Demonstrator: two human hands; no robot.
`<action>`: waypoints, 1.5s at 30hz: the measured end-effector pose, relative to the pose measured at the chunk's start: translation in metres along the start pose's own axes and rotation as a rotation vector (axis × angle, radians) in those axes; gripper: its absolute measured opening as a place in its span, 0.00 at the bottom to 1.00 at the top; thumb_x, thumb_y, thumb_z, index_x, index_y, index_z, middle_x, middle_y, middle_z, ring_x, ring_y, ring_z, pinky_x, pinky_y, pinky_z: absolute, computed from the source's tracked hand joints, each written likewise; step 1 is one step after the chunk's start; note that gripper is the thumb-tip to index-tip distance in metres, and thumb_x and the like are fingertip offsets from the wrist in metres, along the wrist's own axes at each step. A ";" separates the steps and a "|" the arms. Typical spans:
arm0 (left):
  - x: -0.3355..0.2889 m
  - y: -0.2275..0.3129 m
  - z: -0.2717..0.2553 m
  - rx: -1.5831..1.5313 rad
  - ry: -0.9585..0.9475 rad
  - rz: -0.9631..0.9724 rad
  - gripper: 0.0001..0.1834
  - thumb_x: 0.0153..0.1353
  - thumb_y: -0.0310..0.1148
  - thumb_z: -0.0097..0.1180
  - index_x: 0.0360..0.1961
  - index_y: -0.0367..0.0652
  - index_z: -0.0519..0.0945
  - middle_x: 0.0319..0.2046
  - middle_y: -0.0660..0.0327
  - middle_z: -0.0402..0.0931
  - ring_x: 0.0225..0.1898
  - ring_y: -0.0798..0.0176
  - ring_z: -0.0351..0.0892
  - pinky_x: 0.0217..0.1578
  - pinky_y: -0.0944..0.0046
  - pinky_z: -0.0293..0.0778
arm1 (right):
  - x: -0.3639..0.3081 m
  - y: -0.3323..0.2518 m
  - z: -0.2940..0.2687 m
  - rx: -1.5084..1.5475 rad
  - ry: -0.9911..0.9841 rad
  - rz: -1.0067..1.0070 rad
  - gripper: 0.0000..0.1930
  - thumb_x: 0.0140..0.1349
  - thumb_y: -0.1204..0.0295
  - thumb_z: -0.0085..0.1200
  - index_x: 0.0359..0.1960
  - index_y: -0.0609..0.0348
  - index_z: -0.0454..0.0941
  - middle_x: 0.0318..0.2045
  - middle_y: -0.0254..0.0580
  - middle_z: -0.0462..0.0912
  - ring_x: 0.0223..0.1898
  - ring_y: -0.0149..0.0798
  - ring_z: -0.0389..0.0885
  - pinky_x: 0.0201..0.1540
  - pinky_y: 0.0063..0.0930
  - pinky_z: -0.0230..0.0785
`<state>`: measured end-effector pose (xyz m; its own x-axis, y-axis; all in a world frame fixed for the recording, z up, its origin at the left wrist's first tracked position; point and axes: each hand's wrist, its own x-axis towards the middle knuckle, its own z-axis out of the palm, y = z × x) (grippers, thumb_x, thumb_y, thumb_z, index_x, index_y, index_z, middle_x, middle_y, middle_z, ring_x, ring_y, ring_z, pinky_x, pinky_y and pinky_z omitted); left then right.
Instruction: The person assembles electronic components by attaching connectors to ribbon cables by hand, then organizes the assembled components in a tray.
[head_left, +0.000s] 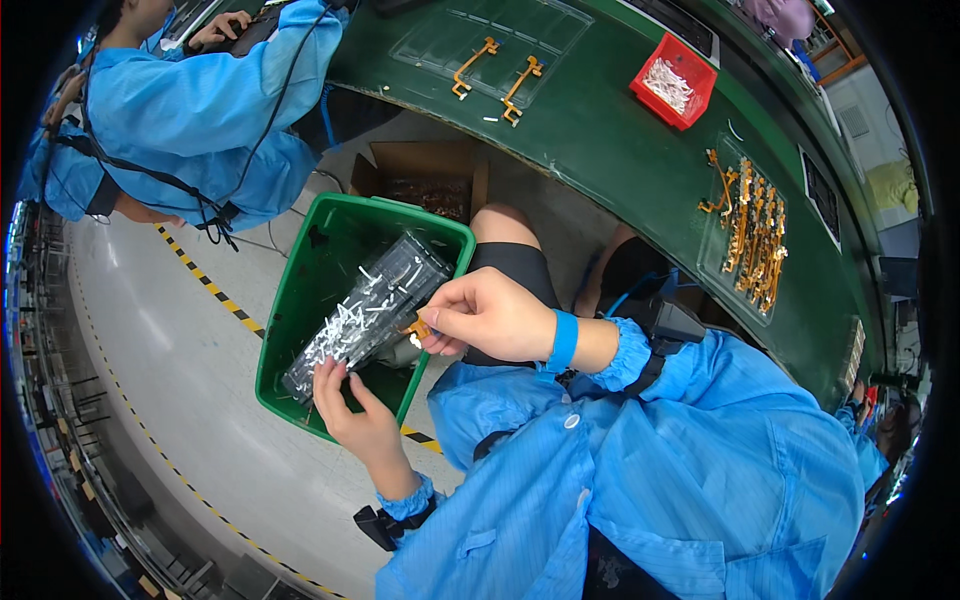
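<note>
The right hand (pixel 490 315) is pinching a strip (pixel 418 327) over the bin (pixel 355 232) while the left hand (pixel 360 418), fingers slightly apart, is touching the tray (pixel 403 268)!

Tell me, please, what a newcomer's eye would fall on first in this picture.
Probably the green bin near the middle, where a dark plastic tray scattered with white strips lies slanted. Over the bin's right side, the right hand pinches an orange part, while the left hand is at the tray's lower end. The bright red box of white pieces stands out on the green table, upper right.
</note>
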<state>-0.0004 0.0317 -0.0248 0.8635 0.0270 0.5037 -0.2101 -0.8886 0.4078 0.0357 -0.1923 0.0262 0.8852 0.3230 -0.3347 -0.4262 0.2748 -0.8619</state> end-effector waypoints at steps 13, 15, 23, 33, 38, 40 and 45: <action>0.015 0.062 0.002 -0.374 -0.003 0.335 0.09 0.50 0.15 0.62 0.33 0.35 0.77 0.33 0.54 0.75 0.35 0.53 0.76 0.37 0.58 0.73 | -0.011 -0.010 -0.001 -0.162 0.008 -0.003 0.13 0.65 0.69 0.53 0.32 0.70 0.83 0.26 0.42 0.86 0.29 0.28 0.84 0.33 0.20 0.77; 0.015 0.063 0.001 -0.375 -0.027 0.306 0.09 0.51 0.15 0.61 0.33 0.36 0.77 0.33 0.54 0.75 0.35 0.53 0.76 0.37 0.58 0.73 | -0.011 -0.010 -0.002 -0.162 0.007 0.019 0.13 0.65 0.69 0.53 0.33 0.70 0.83 0.26 0.43 0.86 0.29 0.28 0.84 0.33 0.20 0.77; 0.023 0.063 -0.005 -0.646 -0.302 0.081 0.07 0.51 0.19 0.62 0.31 0.37 0.77 0.29 0.55 0.76 0.33 0.52 0.76 0.36 0.59 0.71 | -0.013 -0.012 -0.012 -0.356 -0.141 -0.069 0.13 0.66 0.69 0.51 0.32 0.68 0.82 0.22 0.39 0.84 0.26 0.27 0.82 0.30 0.21 0.75; 0.026 0.059 -0.009 -0.743 -0.399 -0.043 0.06 0.52 0.22 0.64 0.28 0.35 0.78 0.28 0.57 0.76 0.30 0.59 0.74 0.31 0.65 0.69 | -0.015 -0.015 -0.013 -0.347 -0.201 -0.069 0.13 0.67 0.68 0.50 0.31 0.66 0.81 0.22 0.36 0.82 0.24 0.26 0.79 0.30 0.21 0.74; 0.026 0.058 -0.007 -0.751 -0.396 -0.025 0.06 0.54 0.21 0.63 0.29 0.35 0.77 0.28 0.58 0.75 0.30 0.61 0.73 0.31 0.67 0.69 | -0.013 -0.008 -0.016 -0.250 -0.223 0.002 0.14 0.68 0.67 0.49 0.31 0.65 0.81 0.23 0.35 0.82 0.25 0.25 0.79 0.31 0.21 0.75; 0.024 0.056 -0.005 -0.737 -0.348 -0.021 0.06 0.56 0.20 0.60 0.31 0.34 0.74 0.29 0.57 0.73 0.31 0.61 0.72 0.31 0.67 0.68 | -0.013 -0.008 -0.016 -0.244 -0.217 0.009 0.14 0.69 0.67 0.49 0.31 0.65 0.81 0.23 0.35 0.82 0.25 0.25 0.79 0.30 0.20 0.74; 0.006 0.042 -0.001 -0.851 -0.044 -0.380 0.02 0.65 0.17 0.49 0.37 0.33 0.72 0.36 0.54 0.75 0.39 0.66 0.77 0.39 0.70 0.74 | -0.012 -0.007 -0.017 -0.224 -0.203 -0.031 0.14 0.69 0.66 0.49 0.31 0.64 0.80 0.23 0.34 0.82 0.24 0.24 0.79 0.30 0.19 0.74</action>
<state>-0.0039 -0.0049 -0.0041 0.9561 0.2143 0.1997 -0.1602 -0.1881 0.9690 0.0315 -0.2137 0.0297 0.8322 0.4983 -0.2433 -0.3280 0.0885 -0.9405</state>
